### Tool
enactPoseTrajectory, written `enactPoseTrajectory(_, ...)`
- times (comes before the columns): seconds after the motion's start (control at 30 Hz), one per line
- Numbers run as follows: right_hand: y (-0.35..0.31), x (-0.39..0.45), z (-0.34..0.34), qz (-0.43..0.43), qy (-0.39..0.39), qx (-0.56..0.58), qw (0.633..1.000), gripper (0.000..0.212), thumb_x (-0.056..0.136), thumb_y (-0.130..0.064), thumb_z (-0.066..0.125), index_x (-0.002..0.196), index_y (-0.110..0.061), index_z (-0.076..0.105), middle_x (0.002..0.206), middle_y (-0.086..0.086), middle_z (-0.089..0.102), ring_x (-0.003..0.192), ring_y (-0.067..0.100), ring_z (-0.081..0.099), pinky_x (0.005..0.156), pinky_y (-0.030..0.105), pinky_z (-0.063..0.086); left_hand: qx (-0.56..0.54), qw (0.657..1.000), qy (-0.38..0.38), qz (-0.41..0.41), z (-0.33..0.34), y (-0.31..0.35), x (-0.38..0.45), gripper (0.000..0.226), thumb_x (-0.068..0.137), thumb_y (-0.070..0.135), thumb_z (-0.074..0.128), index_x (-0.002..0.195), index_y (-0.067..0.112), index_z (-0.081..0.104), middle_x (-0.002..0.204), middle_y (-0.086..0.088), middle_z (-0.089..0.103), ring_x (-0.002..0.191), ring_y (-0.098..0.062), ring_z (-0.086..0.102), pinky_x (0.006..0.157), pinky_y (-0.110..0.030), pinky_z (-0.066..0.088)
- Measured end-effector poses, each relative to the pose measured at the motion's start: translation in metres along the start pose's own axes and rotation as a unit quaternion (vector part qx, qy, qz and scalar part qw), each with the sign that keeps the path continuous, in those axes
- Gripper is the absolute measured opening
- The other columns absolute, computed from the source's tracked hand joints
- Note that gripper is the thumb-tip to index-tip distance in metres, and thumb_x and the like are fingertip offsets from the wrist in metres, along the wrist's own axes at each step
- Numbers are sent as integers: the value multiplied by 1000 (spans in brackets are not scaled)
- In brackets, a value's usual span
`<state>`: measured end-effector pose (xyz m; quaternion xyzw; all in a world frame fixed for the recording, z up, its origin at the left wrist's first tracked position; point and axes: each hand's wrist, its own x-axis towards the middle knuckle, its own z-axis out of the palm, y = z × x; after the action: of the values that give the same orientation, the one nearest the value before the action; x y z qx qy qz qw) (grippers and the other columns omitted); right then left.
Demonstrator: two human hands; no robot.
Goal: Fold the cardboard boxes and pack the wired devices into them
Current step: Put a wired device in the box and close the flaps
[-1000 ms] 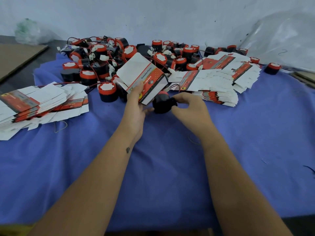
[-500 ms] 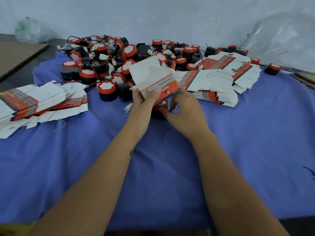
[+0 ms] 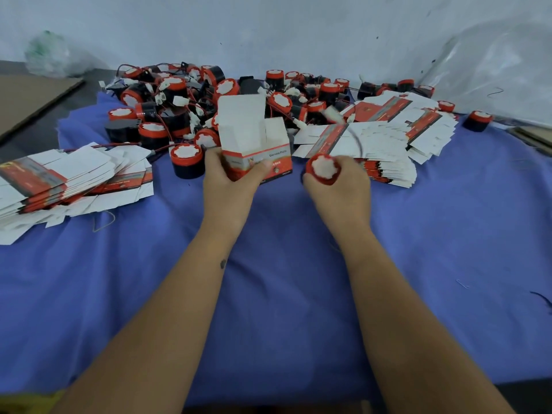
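The box (image 3: 254, 144) stands upright on the blue cloth (image 3: 283, 294) with its top flaps raised, my left hand (image 3: 230, 180) curled round its lower part. My right hand (image 3: 337, 186) grips one wired device (image 3: 324, 168) just beside it, red-and-white face towards me; its wire seems to trail up behind, though blur makes that uncertain. To seat it well I should steady the box, tuck the wire in first, then lower the device straight through the opening. Behind lie the heap of devices (image 3: 209, 97) and flat box stacks (image 3: 71, 177).
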<state>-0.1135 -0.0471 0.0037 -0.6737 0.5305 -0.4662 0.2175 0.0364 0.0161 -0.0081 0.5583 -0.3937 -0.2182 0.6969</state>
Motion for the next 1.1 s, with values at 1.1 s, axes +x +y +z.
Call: enactPoseTrajectory(1.1,-15,-12,0,-120,-9,173,978,35,84,-15,68,114,-22,54,63,-10,43,62,7,44,62,23,44,128,985,-68,-88,7,-4,6,32,79,55,57,108,43,53,114,13,61,112,-12,58,93,-35,51)
